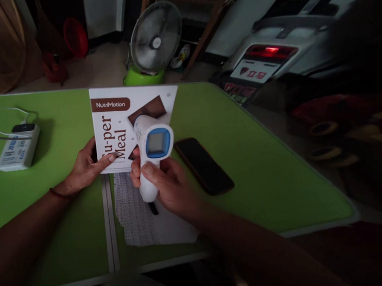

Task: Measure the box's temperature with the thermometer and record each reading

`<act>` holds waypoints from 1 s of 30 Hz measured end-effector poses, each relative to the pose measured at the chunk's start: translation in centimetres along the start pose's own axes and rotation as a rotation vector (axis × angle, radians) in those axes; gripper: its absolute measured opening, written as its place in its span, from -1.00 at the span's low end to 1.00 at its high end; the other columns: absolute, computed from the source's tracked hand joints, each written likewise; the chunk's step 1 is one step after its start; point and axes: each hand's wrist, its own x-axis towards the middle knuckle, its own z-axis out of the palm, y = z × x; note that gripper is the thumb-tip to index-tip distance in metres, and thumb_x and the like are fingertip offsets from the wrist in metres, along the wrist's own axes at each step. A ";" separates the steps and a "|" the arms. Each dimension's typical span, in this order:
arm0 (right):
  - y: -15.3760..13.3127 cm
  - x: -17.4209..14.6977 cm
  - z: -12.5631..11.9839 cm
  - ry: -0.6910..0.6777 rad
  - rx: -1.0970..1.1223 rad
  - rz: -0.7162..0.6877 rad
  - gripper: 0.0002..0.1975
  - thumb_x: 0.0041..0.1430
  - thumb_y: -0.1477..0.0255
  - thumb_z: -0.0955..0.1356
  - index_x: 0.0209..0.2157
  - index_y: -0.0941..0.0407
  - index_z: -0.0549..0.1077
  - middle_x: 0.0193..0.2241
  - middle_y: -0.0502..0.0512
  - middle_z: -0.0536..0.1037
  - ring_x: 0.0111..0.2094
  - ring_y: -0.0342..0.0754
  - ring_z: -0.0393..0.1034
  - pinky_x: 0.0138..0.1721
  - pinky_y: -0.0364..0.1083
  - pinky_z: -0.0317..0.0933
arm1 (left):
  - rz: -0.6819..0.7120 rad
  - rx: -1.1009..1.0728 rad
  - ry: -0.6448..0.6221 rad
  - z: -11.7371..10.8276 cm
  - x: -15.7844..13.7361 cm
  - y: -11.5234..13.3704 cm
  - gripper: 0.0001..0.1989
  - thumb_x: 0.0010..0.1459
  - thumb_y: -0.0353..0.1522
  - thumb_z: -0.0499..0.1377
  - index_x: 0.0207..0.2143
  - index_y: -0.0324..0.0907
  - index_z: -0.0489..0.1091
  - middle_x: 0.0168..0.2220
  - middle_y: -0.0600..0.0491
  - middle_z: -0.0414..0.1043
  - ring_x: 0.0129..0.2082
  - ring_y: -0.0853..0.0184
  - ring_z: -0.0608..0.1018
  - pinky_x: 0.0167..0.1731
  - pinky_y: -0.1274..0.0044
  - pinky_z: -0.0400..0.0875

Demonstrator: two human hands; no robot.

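Note:
My right hand (167, 178) is closed around the handle of a white infrared thermometer (150, 179). Its blue-framed screen faces me and looks blank. Behind it, my left hand (86, 165) grips a white NutriMotion box (109, 132) by its lower left side, thumb across the front. The thermometer hides part of the box's front. Below both hands lie sheets of printed paper (135, 218) on the green table, with a small black object (153, 208) on them that I cannot make out. A dark phone (206, 165) rests right of my right hand.
A white power bank (20, 147) with cables sits on the table's (276, 177) left side. Beyond the far edge stand a fan (156, 42) with a green base and a red basin (75, 37). A scooter (266, 53) with a lit red tail light is at the right.

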 end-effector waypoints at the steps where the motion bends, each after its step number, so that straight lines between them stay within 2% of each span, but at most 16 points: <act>1: 0.0 0.0 0.0 -0.002 0.000 0.002 -0.67 0.21 0.11 0.36 -0.42 0.08 0.34 -0.51 -0.02 0.41 -0.50 -0.15 0.24 -0.45 -0.07 0.16 | 0.000 -0.001 -0.001 0.0 0.0 0.0 -0.61 0.09 -0.10 0.32 -0.14 -0.14 0.43 -0.11 -0.06 0.54 -0.16 0.08 0.56 -0.13 0.21 0.55; 11: 0.1 0.0 0.2 0.019 0.005 -0.017 -0.69 0.19 0.12 0.39 -0.37 0.06 0.33 -0.50 -0.03 0.41 -0.49 -0.14 0.27 -0.43 -0.06 0.19 | 0.008 0.036 -0.003 0.0 0.1 0.0 -0.59 0.09 -0.07 0.30 -0.12 -0.14 0.42 -0.09 -0.08 0.53 -0.14 0.04 0.56 -0.11 0.15 0.52; 15: 0.1 0.1 0.4 0.028 0.026 -0.025 -0.71 0.16 0.14 0.41 -0.29 0.05 0.34 -0.50 -0.06 0.40 -0.50 -0.15 0.27 -0.45 -0.06 0.20 | 0.009 0.039 0.004 0.0 0.1 -0.3 -0.57 0.09 -0.07 0.30 -0.11 -0.14 0.41 -0.06 -0.09 0.52 -0.09 0.03 0.55 -0.04 0.13 0.49; 21: 0.1 0.0 0.6 0.042 0.034 -0.025 -0.72 0.14 0.21 0.44 -0.24 0.04 0.33 -0.47 -0.06 0.43 -0.48 -0.14 0.33 -0.43 -0.06 0.25 | 0.014 -0.016 -0.017 0.0 0.2 -0.2 -0.57 0.08 -0.07 0.31 -0.11 -0.14 0.39 -0.06 -0.08 0.53 -0.11 0.05 0.56 -0.08 0.17 0.53; 30: 0.0 0.0 0.5 0.047 0.027 -0.025 -0.73 0.13 0.26 0.44 -0.22 0.07 0.37 -0.47 -0.07 0.45 -0.46 -0.16 0.36 -0.39 -0.07 0.29 | 0.010 0.038 -0.028 -0.1 0.2 -0.3 -0.49 0.09 -0.06 0.29 -0.05 -0.20 0.35 -0.03 -0.12 0.51 -0.09 0.08 0.55 -0.06 0.21 0.52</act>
